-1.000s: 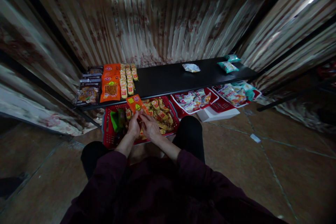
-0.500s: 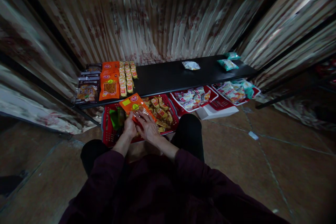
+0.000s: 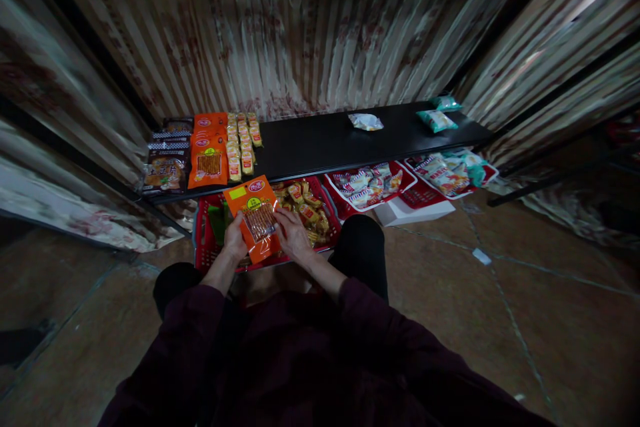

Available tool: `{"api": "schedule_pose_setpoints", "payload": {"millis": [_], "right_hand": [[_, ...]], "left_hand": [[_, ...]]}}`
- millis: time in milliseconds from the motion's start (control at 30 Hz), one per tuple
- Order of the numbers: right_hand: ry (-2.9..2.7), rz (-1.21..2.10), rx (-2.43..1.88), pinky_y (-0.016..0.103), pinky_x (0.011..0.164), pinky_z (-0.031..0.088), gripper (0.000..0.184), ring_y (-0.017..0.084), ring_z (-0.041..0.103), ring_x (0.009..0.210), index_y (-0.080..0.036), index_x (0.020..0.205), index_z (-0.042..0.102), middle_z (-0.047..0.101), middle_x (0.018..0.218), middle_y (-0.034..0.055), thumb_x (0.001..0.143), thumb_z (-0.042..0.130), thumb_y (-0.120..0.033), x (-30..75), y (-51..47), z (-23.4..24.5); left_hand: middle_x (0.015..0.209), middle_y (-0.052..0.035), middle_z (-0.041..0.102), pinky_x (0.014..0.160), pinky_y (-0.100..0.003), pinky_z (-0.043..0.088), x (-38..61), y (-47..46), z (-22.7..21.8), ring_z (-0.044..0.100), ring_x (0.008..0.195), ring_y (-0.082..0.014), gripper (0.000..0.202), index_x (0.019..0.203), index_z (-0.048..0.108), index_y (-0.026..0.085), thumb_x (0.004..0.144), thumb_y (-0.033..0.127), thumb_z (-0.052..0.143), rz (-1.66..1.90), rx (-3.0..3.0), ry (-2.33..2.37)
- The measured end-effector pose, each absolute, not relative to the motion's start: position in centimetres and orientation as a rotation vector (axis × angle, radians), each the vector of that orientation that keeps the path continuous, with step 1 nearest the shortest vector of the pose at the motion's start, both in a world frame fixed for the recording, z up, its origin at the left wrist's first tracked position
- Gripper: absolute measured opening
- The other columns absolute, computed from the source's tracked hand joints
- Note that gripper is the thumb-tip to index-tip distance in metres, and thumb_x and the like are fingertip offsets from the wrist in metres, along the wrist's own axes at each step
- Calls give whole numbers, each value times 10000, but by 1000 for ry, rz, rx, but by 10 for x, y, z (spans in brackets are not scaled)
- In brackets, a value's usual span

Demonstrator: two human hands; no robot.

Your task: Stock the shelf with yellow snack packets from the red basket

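Observation:
Both my hands hold an orange snack packet [image 3: 256,217] flat, face up, over a red basket [image 3: 203,247] on the floor. My left hand [image 3: 234,237] grips the packet's left edge and my right hand [image 3: 293,233] grips its right edge. The packet has a clear window that shows stick snacks. The basket under it holds several small yellow-and-red packets [image 3: 306,208] and a green packet [image 3: 217,221].
A low black shelf [image 3: 340,143] runs behind the basket, with rows of orange packets [image 3: 209,161], small yellow packets [image 3: 241,147] and dark packets [image 3: 165,170] at its left end, loose packets [image 3: 366,121] to the right. Red trays of snacks [image 3: 367,185] lie under it. Curtains hang behind.
The orange packet has come up out of the basket and turned flat, face up, between both hands. It now sits nearer to me.

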State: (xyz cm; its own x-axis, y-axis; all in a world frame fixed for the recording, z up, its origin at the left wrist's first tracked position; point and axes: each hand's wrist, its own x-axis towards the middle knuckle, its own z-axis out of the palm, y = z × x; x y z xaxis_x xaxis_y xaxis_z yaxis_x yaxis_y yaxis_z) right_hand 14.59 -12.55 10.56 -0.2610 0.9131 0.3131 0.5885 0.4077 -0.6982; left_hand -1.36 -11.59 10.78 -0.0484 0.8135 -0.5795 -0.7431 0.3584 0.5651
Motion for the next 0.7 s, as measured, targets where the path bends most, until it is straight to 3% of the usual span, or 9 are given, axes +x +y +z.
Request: {"api": "schedule_pose_setpoints", "payload": {"millis": [133,300,533,700], "right_hand": [[-1879,685,-1278,414,1027,392,409,218,518,1169,-176,1265,543,587,1245,119,890,393,-239,151,-120,101],[-1955,584,-1330,479,1086,311,431,257,433,1267,-155,1257,559,514,1344,132,843,442,-179,148,-122,101],[-2114,502,-1294,447,1085,340,502,248,412,1284,-77,1299,515,499,1357,161,806,424,-108,138,-129,102],[-2095,542,-1303,449,1129,278,475,231,346,1344,-111,1310,513,522,1345,136,845,424,-150,131,-133,101]], "left_hand": [[873,-95,713,850,-446,517,-25,-117,107,669,910,-262,259,910,632,145,821,377,559,1211,112,1006],[897,-107,712,881,-475,500,-29,-120,113,662,939,-272,249,931,628,139,832,351,541,1185,118,989],[872,-102,712,913,-462,488,-25,-123,118,656,961,-261,251,886,631,133,880,313,456,1225,76,980],[967,-115,707,914,-445,485,-26,-124,115,645,989,-264,282,979,638,126,852,336,500,1226,120,956]]}}
